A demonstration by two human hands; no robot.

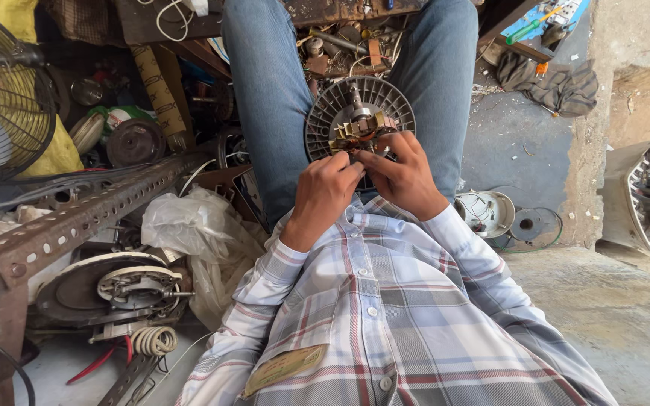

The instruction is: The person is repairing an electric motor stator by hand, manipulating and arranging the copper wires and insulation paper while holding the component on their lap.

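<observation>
You have two hands at work: your left hand (pixel 323 192) and your right hand (pixel 402 174), and between their fingers (pixel 355 167) sits one grey ribbed motor housing (pixel 332 109) with one winding core (pixel 355 129) on it. Left of your fingers you have one wire fan guard (pixel 5 98), one perforated angle bar (pixel 77 218), one crumpled plastic bag (pixel 189 222) and one coil of white wire (pixel 153 340). Right of your fingers lies one round white cover (pixel 489 212).
</observation>
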